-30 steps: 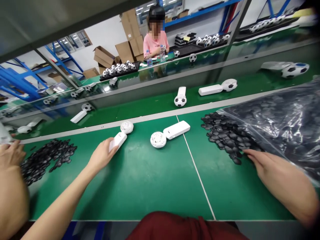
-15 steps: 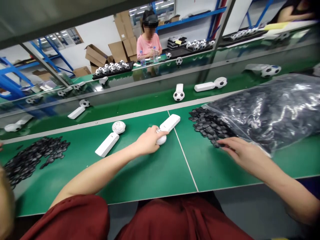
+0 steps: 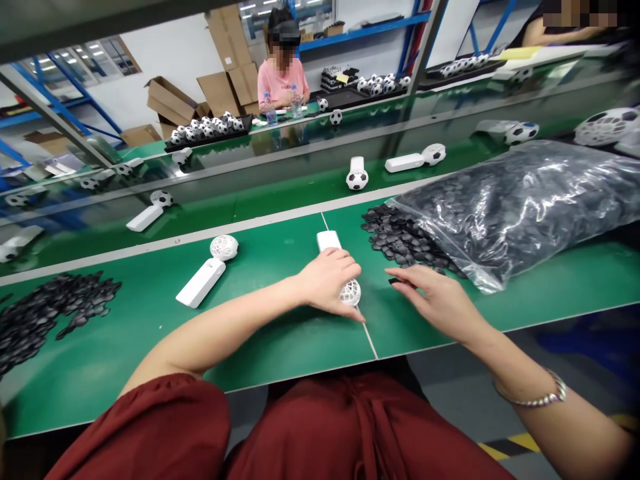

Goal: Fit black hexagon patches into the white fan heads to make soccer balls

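Observation:
My left hand (image 3: 330,280) is closed over a white hand-held fan (image 3: 329,241), covering its middle; the round white grille head (image 3: 351,293) shows below my fingers near the table's front. My right hand (image 3: 430,293) pinches a small black piece (image 3: 395,281) between thumb and fingers, just right of the fan head. Behind it lies a heap of the same black pieces (image 3: 400,237) spilling from a clear plastic bag (image 3: 520,200). A second white fan (image 3: 203,280) lies untouched to the left.
Another heap of black pieces (image 3: 45,317) lies at the far left. Finished football-patterned fans (image 3: 357,177) lie on the conveyor belt (image 3: 280,193) behind. A person in a pink shirt (image 3: 280,80) sits across, beside trays of football fans (image 3: 210,127) and cardboard boxes.
My left hand let go of the left fan, moved right, took the other fan and pulled it toward me, turning it. My right hand lifted a black piece from the heap.

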Demonstrator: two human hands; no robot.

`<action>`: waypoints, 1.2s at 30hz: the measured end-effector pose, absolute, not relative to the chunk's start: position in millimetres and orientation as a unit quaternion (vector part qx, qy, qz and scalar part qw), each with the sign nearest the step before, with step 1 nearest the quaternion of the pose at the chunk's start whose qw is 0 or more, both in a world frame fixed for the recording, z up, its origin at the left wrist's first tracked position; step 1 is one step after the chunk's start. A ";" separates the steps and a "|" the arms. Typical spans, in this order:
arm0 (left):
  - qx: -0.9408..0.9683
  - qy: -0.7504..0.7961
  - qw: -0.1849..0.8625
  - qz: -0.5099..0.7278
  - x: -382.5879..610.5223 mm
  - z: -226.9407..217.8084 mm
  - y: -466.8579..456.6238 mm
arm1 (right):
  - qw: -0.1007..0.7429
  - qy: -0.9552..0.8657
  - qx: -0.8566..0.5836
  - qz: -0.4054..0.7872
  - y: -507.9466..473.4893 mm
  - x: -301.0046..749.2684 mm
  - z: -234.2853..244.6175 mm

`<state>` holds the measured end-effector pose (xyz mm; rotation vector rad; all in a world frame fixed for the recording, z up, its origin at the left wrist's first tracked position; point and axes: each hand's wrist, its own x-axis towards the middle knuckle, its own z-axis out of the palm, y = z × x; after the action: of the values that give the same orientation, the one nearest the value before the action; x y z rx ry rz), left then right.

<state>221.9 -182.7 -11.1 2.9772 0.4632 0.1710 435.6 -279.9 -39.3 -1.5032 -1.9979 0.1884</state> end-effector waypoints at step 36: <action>0.895 0.356 0.255 0.082 195.9 -18.6 -196.8 | 0.453 -0.639 -0.527 0.329 -270.7 371.4 -47.0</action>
<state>195.9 -196.8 -18.6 2.4320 0.9678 0.2227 371.4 -270.7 -47.0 -1.3010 -1.5783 0.8133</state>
